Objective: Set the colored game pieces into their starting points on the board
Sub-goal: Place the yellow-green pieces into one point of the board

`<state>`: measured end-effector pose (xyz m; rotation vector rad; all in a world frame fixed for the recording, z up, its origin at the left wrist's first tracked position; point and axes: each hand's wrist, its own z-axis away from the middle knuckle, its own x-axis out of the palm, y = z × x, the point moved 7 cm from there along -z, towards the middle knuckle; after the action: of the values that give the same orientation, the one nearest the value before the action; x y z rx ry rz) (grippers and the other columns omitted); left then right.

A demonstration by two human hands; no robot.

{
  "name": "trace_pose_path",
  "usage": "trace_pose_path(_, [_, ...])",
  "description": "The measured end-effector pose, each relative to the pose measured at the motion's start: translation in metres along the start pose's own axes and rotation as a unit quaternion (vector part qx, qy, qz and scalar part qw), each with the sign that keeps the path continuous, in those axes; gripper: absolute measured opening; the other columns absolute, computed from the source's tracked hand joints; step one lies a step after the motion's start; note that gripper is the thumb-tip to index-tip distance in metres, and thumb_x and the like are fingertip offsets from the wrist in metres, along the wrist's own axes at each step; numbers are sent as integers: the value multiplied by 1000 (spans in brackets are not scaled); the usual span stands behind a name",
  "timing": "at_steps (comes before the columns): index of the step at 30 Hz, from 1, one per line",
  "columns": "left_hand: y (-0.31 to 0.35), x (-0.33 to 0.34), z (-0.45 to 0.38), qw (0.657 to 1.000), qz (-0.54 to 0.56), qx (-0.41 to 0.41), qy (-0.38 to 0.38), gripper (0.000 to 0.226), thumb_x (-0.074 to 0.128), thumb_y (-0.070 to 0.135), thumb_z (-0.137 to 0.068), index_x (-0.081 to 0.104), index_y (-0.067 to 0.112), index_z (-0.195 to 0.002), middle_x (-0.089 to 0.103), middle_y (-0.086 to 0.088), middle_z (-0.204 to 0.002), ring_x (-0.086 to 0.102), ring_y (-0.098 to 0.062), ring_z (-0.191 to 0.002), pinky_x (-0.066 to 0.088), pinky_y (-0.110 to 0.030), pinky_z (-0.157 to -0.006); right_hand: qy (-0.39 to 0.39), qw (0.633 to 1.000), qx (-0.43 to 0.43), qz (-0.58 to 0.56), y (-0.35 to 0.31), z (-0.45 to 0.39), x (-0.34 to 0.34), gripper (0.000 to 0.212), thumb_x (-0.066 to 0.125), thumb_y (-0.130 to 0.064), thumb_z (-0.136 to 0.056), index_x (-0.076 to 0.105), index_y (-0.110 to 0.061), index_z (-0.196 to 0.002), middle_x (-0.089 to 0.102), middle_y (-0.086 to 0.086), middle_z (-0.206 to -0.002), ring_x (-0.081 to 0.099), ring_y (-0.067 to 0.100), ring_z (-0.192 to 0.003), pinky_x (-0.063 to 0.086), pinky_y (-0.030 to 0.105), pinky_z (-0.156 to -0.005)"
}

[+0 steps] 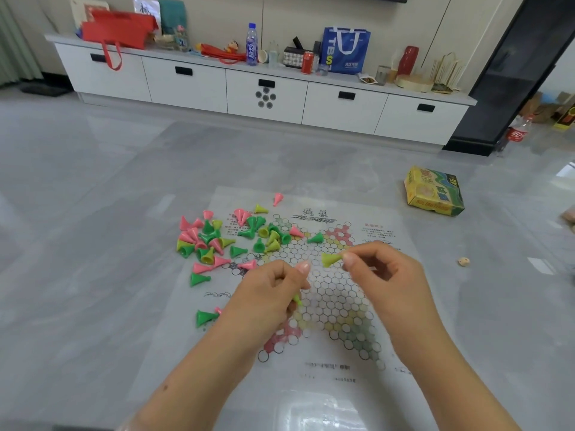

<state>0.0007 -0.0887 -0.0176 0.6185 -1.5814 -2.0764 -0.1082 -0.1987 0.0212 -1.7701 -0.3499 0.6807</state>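
Head view: right hand pinches a yellow-green cone piece over the paper board (on the floor); left hand closed on another yellow-green piece.

Glossy grey tiled floor; long white low cabinet against pale wall; dark doorway frame right
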Motion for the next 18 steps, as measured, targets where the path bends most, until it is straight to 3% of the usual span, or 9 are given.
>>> trace_pose_path(5, [-9,-17,-10,997,-69,-14,29,13,50,20,-92,58,16,-82,51,11,-39,37,0,-33,32,-12,-37,109,992,64,-9,21,-6,-33,20,63,-14,-84,67,-25,-68,65,-9,-63,53,-5,-53,44,11,-55])
trace_pose_path(10, [11,-32,-28,959,-271,43,76,18,41,17,-94,55,22,-85,61,3,-69,41,-7,-47,37,-21,-48,129,989,76,-1,27,-6,-46,16,62,-16,-84,67,-24,-72,66,-6,-70,54,-7,-55,43,11,-55])
trace_pose_path(14, [41,-32,-66,851,-494,120,132,20,40,31,-94,53,18,-102,56,4,-65,54,-13,-55,45,-25,-54,140,987,82,-5,32,-5,-54,15,63,-17,-84,67,-22,-70,65,-10,-65,53,-5,-54,43,21,-61])
trace_pose_path(18, [36,-22,-101,706,-701,77,71,56,42,62,-82,42,17,-114,54,4,-73,58,-14,-67,50,-27,-58,150,986,79,-9,34,-4,-64,17,63,-18,-83,67,-25,-68,64,-18,-59,54,-6,-54,42,20,-61])
